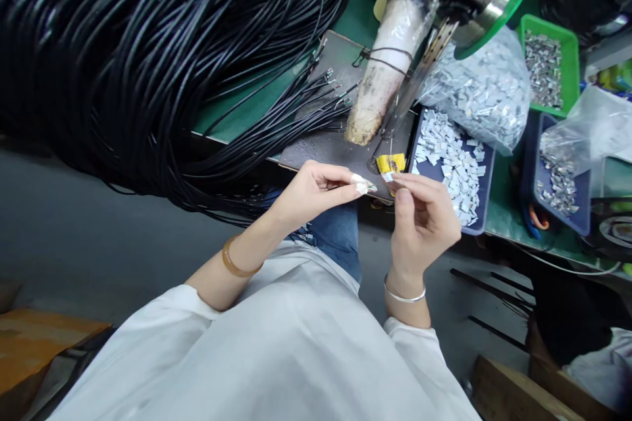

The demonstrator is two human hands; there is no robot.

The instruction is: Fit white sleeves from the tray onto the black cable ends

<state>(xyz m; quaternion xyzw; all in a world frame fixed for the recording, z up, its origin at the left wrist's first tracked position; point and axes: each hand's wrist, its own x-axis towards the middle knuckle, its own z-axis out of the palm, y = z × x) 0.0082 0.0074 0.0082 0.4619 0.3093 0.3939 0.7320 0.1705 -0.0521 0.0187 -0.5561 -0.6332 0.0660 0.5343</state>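
Note:
My left hand (323,189), with white coverings on the thumb and forefinger tips, is closed in a pinch. Tiny coloured wire ends (372,189) stick out from between those fingertips. To the right, my right hand (425,212) pinches a small white flat piece (388,177) between thumb and fingers. That piece is close to a yellow block (390,163) at the table's front edge; whether they touch I cannot tell. A thin wire hangs down just above the block. The two hands are a short gap apart.
A large bundle of black cables (162,46) covers the left. A plastic-wrapped pipe (378,72) slants down near a green-rimmed spool (513,3). Blue trays (481,214) (585,214), a bag of white pieces (476,89) and a green tray (573,69) stand right.

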